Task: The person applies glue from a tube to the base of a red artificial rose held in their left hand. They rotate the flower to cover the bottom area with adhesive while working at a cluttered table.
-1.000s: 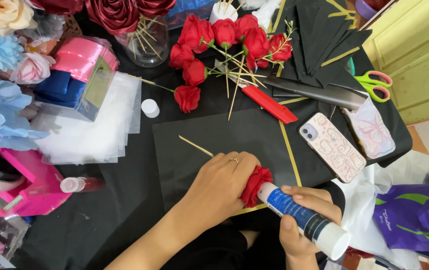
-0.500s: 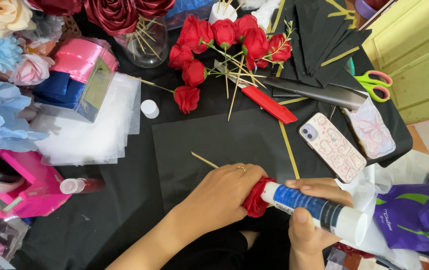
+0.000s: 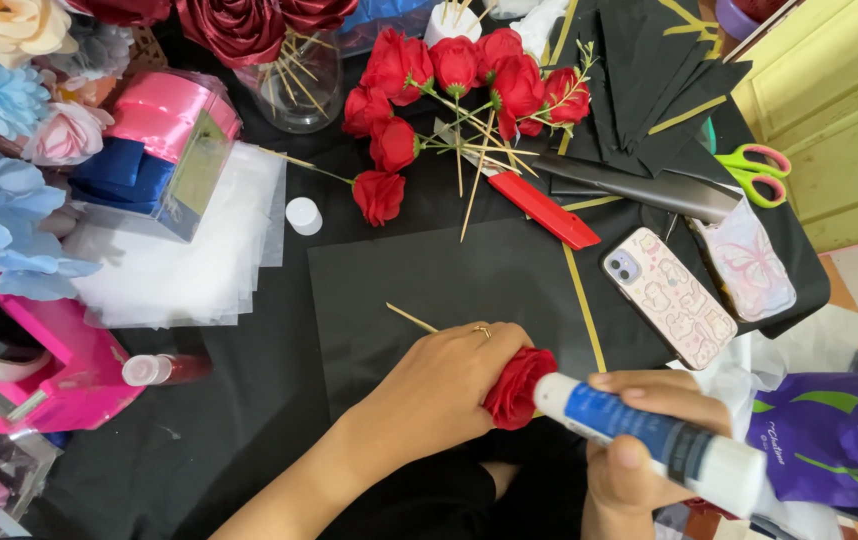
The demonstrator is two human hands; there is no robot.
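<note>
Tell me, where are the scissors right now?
The green and pink scissors lie at the far right of the head view, on the black sheets' edge, beyond the phone.

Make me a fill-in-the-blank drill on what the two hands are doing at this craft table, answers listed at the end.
1. The left hand holds a small rose whose colour is ____.
2. The right hand grips a glue bottle, its nozzle pointing at the ____.
3. A thin wooden ____ sticks out past the left hand over the black sheet.
4. The scissors have green and ____ handles.

Missing words: red; rose; stick; pink
</note>
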